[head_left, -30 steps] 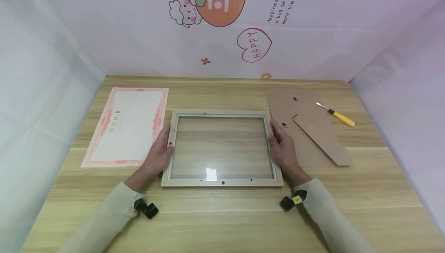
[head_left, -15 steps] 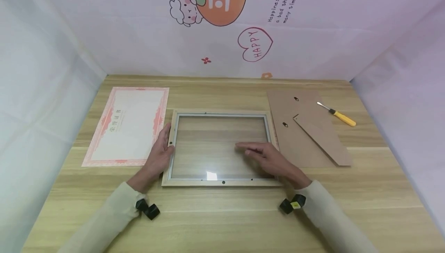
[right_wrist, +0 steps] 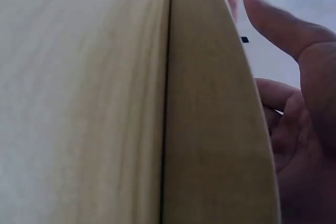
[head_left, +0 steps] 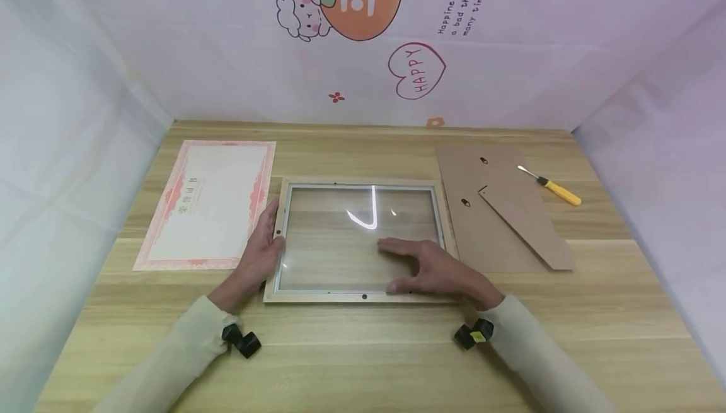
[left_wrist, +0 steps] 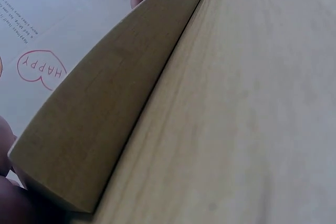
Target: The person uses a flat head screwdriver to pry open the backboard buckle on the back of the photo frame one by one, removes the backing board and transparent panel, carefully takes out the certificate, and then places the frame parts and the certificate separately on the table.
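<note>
A light wooden picture frame point(head_left: 363, 297) lies flat on the table with a clear sheet point(head_left: 329, 236) inside it. My left hand point(head_left: 261, 255) holds the frame's left side, thumb on the rail and fingers along its outer edge. Over the right half of the clear sheet is my right hand point(head_left: 433, 269), its fingers stretched to the left and the thumb spread toward the front rail. Bright curved reflections show on the sheet ahead of those fingers. In the right wrist view, the right thumb point(right_wrist: 278, 24) stands apart from the fingers, beyond the frame's wooden side point(right_wrist: 215, 103).
A pink-bordered certificate point(head_left: 221, 211) lies at the left, close to the left hand. To the right is a brown backing board point(head_left: 459, 173) with a stand leg point(head_left: 524, 227) and two small hangers. Beside it lies a yellow-handled screwdriver point(head_left: 560, 193). A printed cloth point(head_left: 227, 72) hangs behind the table.
My right hand has let go of the frame's right side and moved left over the clear sheet, its thumb now spread. The square reflection has given way to curved streaks. The left hand stays put.
</note>
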